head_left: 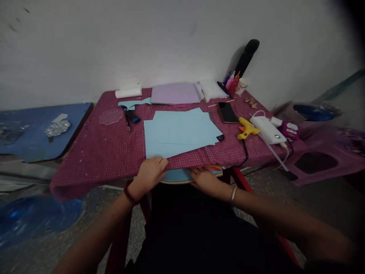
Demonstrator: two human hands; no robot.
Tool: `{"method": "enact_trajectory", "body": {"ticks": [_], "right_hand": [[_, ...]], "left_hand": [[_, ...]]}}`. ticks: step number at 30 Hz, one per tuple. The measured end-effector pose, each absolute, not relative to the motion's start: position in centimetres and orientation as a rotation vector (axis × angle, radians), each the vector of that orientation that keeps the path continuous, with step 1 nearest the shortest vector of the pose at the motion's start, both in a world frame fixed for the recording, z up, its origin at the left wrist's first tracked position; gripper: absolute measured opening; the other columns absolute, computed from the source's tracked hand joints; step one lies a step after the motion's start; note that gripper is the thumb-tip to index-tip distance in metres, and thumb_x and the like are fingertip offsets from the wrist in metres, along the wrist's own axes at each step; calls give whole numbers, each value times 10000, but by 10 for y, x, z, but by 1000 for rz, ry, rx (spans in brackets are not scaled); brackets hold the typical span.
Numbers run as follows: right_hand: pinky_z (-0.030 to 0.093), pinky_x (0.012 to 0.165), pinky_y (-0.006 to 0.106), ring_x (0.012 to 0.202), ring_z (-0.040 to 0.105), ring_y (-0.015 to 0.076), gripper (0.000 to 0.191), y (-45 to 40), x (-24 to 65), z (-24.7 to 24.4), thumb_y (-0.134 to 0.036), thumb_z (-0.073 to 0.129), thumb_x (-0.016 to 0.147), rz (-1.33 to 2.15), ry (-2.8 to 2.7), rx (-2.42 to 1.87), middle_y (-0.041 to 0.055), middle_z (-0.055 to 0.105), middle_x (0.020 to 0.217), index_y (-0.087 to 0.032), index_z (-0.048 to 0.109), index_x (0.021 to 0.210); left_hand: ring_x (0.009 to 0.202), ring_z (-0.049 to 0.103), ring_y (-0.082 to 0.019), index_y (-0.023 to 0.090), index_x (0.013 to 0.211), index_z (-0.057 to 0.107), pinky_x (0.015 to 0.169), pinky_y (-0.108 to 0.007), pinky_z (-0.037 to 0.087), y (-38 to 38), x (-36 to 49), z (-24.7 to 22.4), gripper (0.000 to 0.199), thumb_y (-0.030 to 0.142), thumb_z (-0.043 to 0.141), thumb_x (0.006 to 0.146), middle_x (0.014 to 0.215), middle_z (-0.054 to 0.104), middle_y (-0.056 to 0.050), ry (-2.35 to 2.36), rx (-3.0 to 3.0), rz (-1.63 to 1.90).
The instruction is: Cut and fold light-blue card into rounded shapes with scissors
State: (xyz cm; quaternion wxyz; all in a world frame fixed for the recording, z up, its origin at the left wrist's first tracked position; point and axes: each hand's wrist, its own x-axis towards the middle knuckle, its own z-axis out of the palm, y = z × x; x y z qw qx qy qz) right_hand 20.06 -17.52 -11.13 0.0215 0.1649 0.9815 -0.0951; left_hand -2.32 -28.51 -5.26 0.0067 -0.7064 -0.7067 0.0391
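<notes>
Light blue paper pieces (179, 131) with cut edges lie spread on the red checked tablecloth (114, 152). My left hand (151, 171) has its fingers closed at the front edge of the table, on the cloth, next to the paper's lower corner. Below that edge, a blue board with a light rim (176, 176) shows partly under the cloth. My right hand (205, 180) lies on this board with its fingers stretched forward, the tips partly hidden by the cloth. An orange-red item (213, 167) shows beside it.
A yellow glue gun (247, 128), a black phone (227, 112) and a white power bank (268, 129) are at the right. Purple sheets (175, 94) lie at the back. A dark blue cutter (132, 116) and pen (127, 122) lie left of the paper. Bottles (234, 83) stand back right.
</notes>
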Motion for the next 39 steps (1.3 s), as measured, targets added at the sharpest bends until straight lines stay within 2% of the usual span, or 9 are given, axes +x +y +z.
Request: {"method": "enact_trajectory", "body": {"ticks": [4, 7, 10, 14, 19, 24, 27, 34, 39], "right_hand": [[423, 949, 431, 1126, 550, 297, 464, -178, 195, -124, -160, 486, 873, -259, 3037, 551, 172, 578, 1260, -121, 471, 1335], [455, 899, 379, 1035, 602, 255, 403, -174, 193, -118, -84, 427, 879, -306, 3016, 525, 156, 626, 1178, -117, 515, 1271], [484, 788, 326, 867, 644, 211, 308, -170, 196, -96, -67, 413, 881, -431, 2967, 518, 121, 676, 1016, -123, 567, 1142], [478, 796, 314, 866, 635, 189, 281, -171, 219, -56, -53, 405, 874, -654, 2976, 480, 105, 669, 987, -133, 575, 1083], [472, 815, 306, 909, 608, 172, 284, -179, 261, -3, -67, 399, 882, -982, 2942, 360, 74, 649, 1001, -175, 568, 1083], [467, 765, 271, 850, 611, 153, 234, -184, 275, 25, -119, 393, 930, -1145, 2703, 204, 44, 659, 926, -193, 597, 1019], [458, 802, 291, 893, 607, 171, 209, -182, 271, 26, -251, 430, 958, -1175, 2651, 85, 54, 659, 964, -198, 602, 1064], [440, 805, 310, 852, 590, 170, 268, -187, 258, 14, -298, 395, 980, -1234, 2664, -15, 52, 662, 917, -190, 640, 994], [453, 846, 323, 918, 609, 181, 243, -186, 257, 10, -258, 439, 960, -1276, 2684, 120, 70, 680, 975, -179, 650, 1052]], "left_hand": [[848, 567, -239, 192, 880, 550, 695, -340, 422, -286, -20, -57, 94, 184, 593, 797, 873, 599, -57, -2196, -2166, 98], [873, 571, -253, 180, 883, 567, 746, -369, 445, -289, -18, -55, 84, 213, 603, 814, 890, 607, -71, -2237, -2141, 0], [952, 574, -263, 171, 999, 578, 838, -402, 462, -309, -21, -48, 302, 374, 667, 793, 994, 618, -96, -2334, -2226, -444], [1127, 546, -257, 252, 1264, 483, 952, -391, 455, -363, -31, -48, 643, 440, 744, 707, 1218, 578, -84, -2405, -2287, -1269], [1247, 482, -296, 276, 1373, 420, 1066, -492, 364, -402, -26, -75, 705, 340, 711, 735, 1351, 515, -103, -2762, -1909, -1421], [1279, 468, -295, 266, 1252, 604, 1090, -482, 337, -385, -9, -97, 460, 409, 603, 816, 1398, 504, -109, -2903, -2496, -1496], [1257, 498, -285, 247, 1198, 650, 1072, -460, 365, -381, -6, -102, 470, 495, 610, 801, 1372, 536, -115, -2954, -2741, -1663], [1181, 566, -257, 236, 1202, 640, 1019, -403, 436, -386, -5, -105, 501, 496, 650, 774, 1376, 536, -99, -3345, -2284, -1939], [1233, 517, -258, 228, 1211, 628, 1058, -412, 394, -384, -1, -105, 435, 393, 632, 809, 1367, 540, -101, -3186, -2344, -1682]]}}
